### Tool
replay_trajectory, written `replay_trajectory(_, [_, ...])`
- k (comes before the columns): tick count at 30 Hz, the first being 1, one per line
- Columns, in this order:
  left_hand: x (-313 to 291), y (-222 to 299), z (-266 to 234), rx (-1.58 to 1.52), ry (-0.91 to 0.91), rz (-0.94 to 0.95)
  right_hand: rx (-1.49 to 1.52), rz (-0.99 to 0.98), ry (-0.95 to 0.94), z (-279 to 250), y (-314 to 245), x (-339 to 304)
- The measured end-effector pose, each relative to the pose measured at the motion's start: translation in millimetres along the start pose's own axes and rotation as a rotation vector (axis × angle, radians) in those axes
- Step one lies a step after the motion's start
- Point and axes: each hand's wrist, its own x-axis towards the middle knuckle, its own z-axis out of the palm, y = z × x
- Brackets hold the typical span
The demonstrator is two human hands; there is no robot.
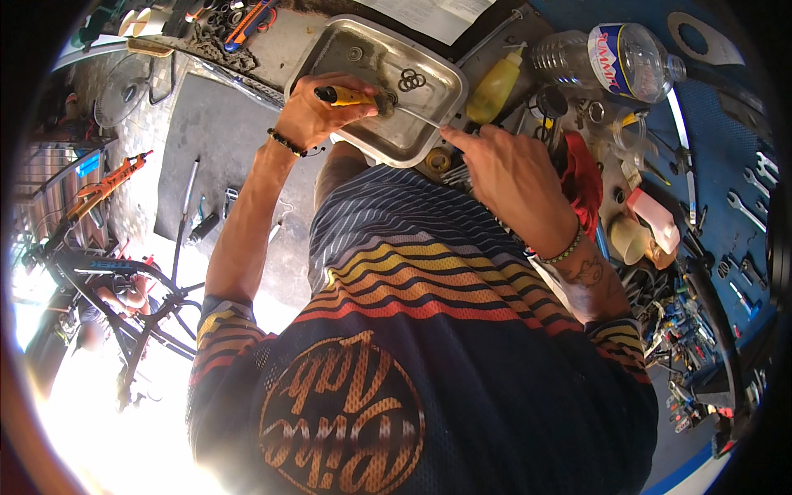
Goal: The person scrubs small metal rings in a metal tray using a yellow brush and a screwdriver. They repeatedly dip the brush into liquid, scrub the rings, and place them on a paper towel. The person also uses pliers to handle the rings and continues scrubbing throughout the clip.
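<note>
My left hand [318, 107] is closed around the yellow and black handle of a screwdriver-like tool [351, 96], over a shallow metal tray [318, 51]. Its thin straight shaft points right, toward the tray's near right rim. The index finger of my right hand [511, 173] stretches out to the shaft's tip and seems to touch it; my other right fingers are mostly hidden beneath the hand. Several black rubber rings [411, 80] lie in the tray, and a small round part [355, 54] sits farther left in it. Close to my left fingertips is a dark round piece, not clear in kind.
Right of the tray are a yellow squeeze bottle [497, 87], a large clear plastic bottle [569, 59] on its side, and a red cloth [582, 181]. Wrenches [747, 210] and many loose tools fill the far right. A bicycle frame [124, 289] and another person [124, 293] are at left.
</note>
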Motion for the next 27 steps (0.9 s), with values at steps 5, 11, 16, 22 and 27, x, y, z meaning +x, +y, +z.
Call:
replay_trajectory(5, [1.7,-7.6,0.2,-0.089,0.017,0.066,-0.001,0.025,0.007,2.5,-4.5,0.0])
replay_trajectory(11, [7.6,-20.7,-15.3,0.062,0.159,0.182,-0.007,0.013,0.02,2.7,-4.6,1.5])
replay_trajectory(16, [-2.1,3.3,8.4,0.015,-0.082,0.017,0.008,0.066,-0.024,3.8,-7.0,2.6])
replay_trajectory(22, [3.1,7.6,9.1,0.123,0.085,0.017,0.011,0.023,0.019,3.3,-6.6,3.2])
replay_trajectory(27, [7.2,5.7,9.2,0.04,-0.036,0.006,-0.008,0.029,-0.014,2.2,-6.9,4.6])
